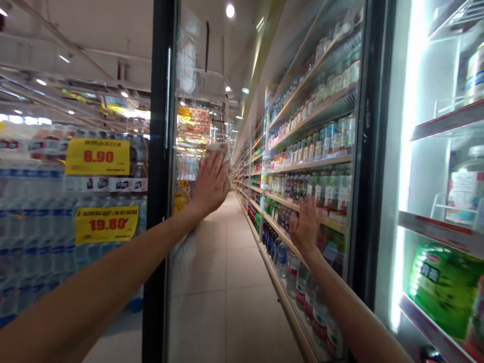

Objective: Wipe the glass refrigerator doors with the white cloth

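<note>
Left hand [212,182]: fingers nearly straight, close together, not curled, pressing pale cloth [218,147] against left part of glass door [260,282]. Good wiping here likely wants cloth flat under whole palm, even pressure, overlapping strokes. Cloth: whitish, thin-looking, edges showing past fingertips and right of hand; blur hides texture, dampness. Door: tall, clear pane, black frame, swung open. Right hand [307,222]: fingers loosely spread, seemingly against same pane, 0 objects seen in grasp.

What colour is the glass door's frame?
The frame is black, clearest in the head view.
</note>
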Available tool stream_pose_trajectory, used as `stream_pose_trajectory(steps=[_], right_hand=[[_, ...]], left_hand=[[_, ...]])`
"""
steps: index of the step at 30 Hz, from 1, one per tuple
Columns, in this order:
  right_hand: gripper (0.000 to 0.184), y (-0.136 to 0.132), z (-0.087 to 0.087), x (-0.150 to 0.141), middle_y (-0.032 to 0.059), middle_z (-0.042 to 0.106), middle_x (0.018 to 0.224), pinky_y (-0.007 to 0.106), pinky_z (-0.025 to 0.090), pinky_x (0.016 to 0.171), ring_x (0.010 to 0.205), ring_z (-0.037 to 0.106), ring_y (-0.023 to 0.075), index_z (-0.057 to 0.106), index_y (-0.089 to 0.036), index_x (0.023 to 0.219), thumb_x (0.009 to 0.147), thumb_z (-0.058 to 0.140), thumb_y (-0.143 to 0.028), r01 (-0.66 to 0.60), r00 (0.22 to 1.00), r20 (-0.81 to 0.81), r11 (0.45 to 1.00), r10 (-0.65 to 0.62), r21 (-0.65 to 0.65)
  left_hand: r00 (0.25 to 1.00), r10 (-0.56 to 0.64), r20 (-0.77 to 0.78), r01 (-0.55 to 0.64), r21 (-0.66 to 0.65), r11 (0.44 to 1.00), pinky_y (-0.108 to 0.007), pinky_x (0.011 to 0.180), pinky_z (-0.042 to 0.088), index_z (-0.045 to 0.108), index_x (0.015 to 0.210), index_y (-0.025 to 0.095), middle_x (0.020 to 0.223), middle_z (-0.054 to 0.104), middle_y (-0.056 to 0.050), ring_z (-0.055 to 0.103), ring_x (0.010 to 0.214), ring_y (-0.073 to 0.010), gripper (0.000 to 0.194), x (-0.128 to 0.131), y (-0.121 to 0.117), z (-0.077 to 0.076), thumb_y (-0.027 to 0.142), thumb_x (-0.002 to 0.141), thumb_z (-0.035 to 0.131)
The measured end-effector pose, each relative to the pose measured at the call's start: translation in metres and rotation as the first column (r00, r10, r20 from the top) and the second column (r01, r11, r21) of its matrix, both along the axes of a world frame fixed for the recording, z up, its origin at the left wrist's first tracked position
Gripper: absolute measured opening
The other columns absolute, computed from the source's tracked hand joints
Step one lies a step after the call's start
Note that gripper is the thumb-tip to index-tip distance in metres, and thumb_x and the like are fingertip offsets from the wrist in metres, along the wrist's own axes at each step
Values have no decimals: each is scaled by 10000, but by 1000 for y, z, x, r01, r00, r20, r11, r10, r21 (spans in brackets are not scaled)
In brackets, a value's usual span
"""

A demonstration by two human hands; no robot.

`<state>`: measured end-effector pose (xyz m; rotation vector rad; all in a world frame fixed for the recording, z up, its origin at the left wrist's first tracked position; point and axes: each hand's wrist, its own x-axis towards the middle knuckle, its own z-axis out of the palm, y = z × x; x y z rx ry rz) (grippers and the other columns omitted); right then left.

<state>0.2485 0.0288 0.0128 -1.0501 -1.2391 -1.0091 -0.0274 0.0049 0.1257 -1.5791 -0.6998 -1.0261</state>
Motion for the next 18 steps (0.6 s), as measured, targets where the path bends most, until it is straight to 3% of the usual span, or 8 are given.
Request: stream_pose_trajectory(steps=[2,4,6,7,10,12,16,18], right_hand=[[526,-2,0,10,142,345,1426,521,190,1068,1356,238,243,278,-185,1385,871,353,-266,7,1000,-25,1000,-7,-19],[523,-3,-3,17,133,361,1419,517,198,1069,1351,250,236,283,-193,1382,868,358,-257,12,1000,-1,999,-12,-43],[520,-3,-7,24,126,371,1414,509,208,1068,1347,262,230,289,-199,1378,865,358,-250,16,1000,27,999,-15,-41],[517,-3,-8,27,128,373,1413,507,210,1068,1345,266,229,295,-197,1375,864,357,-250,19,999,32,999,-18,-31],[508,-3,-11,37,133,367,1414,513,207,1066,1345,263,234,313,-191,1365,863,359,-254,30,999,14,999,-29,-19],[507,-4,-11,43,128,362,1419,518,209,1063,1347,260,235,313,-201,1364,863,361,-255,28,1000,0,999,-28,-29],[521,-9,-9,56,118,361,1420,522,205,1065,1348,259,230,290,-215,1376,860,360,-248,20,1000,6,999,-20,-44],[520,-11,-8,65,120,359,1421,524,198,1067,1345,267,232,296,-213,1374,859,357,-246,37,999,1,998,-37,-51]], left_hand=[[969,-21,-245,9,-48,999,-419,1138,149,340,1327,112,1481,214,-86,70,1385,-213,480,23,0,-9,178,852,360],[795,-77,-602,14,-108,994,-355,1143,155,337,1334,153,1480,231,-27,108,1380,-159,473,44,1,-18,171,861,327],[657,-109,-746,24,-124,992,-320,1142,155,339,1335,179,1473,248,6,139,1373,-128,466,60,3,-15,175,871,300],[682,-107,-724,32,-117,993,-326,1142,151,338,1337,173,1473,250,-2,138,1373,-132,465,65,4,-8,180,874,298],[930,-58,-363,31,-82,996,-411,1138,137,337,1336,99,1473,235,-86,89,1383,-208,480,79,9,13,203,867,333],[968,-43,-248,25,-76,997,-439,1133,130,320,1344,76,1475,217,-112,72,1383,-236,504,92,12,11,211,860,351],[771,-92,-631,38,-99,994,-356,1143,128,277,1374,132,1478,228,-35,136,1376,-164,515,122,16,-13,190,863,316],[715,-116,-689,55,-109,993,-337,1142,138,282,1373,146,1474,243,-16,155,1371,-148,512,131,17,-9,194,864,311]])
